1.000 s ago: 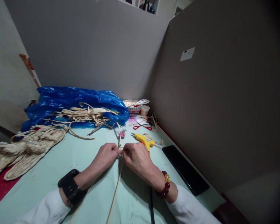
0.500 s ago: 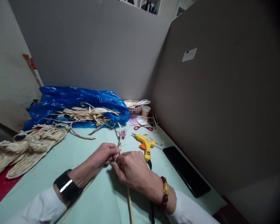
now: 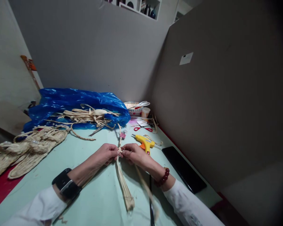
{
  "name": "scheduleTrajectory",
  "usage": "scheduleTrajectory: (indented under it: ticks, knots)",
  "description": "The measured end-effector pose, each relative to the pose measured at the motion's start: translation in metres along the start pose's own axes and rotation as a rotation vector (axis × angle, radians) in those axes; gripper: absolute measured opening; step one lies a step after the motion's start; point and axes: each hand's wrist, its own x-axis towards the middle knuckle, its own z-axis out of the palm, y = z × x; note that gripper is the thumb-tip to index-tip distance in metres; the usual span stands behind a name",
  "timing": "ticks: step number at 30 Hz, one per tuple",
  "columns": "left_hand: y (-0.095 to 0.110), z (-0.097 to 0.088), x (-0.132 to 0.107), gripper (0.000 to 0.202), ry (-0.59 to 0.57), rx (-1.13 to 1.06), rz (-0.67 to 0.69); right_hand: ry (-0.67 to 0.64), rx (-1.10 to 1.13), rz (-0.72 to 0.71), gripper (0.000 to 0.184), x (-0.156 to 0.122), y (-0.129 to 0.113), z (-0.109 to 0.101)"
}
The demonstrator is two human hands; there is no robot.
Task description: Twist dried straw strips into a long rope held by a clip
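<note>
Pale strands of dried plant fibre run into a narrow braid (image 3: 120, 145), which a pink binder clip (image 3: 123, 135) grips at its far end. Just below the clip, my left hand (image 3: 108, 153) pinches the braid from the left. Opposite it, my right hand (image 3: 135, 153) is closed with its fingertips on the strands, almost touching the left. One wide flat strand (image 3: 124, 185) hangs down toward me between the hands. Another strand (image 3: 146, 185), blurred, trails beneath my right wrist, and a third passes under my left forearm.
A yellow glue gun (image 3: 145, 142) lies right of my hands, with red-handled scissors (image 3: 143, 129) behind it. A black flat object (image 3: 182, 169) is farther right. At left are woven sandals (image 3: 37, 147); a blue plastic bag (image 3: 82, 97) with loose fibre lies behind. Grey partitions (image 3: 96, 50) enclose the table.
My right hand has shifted back and rightward, turning so its fingertips face the left hand. The wide strand now hangs in view between them; another strand swung right. The view shifted slightly.
</note>
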Motion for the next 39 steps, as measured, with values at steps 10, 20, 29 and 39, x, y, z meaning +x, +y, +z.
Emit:
scheduleTrajectory:
  ticks: [10, 20, 29, 39]
  knots:
    - [0.007, 0.007, -0.011, 0.028, 0.255, 0.568, 0.197, 0.263, -0.176, -0.060, 0.012, 0.003, 0.008, 0.011]
    - [-0.005, 0.027, -0.022, 0.032, 0.241, 0.190, 0.103, 0.340, 0.001, -0.088, 0.010, 0.004, 0.011, 0.017]
    - [-0.006, 0.045, -0.030, 0.026, 0.327, 0.644, 0.294, 0.200, 0.498, 0.119, 0.007, 0.000, -0.002, 0.011]
    - [0.004, -0.001, -0.011, 0.035, 0.211, 0.179, 0.082, 0.198, 0.579, 0.072, 0.015, 0.001, -0.005, 0.012]
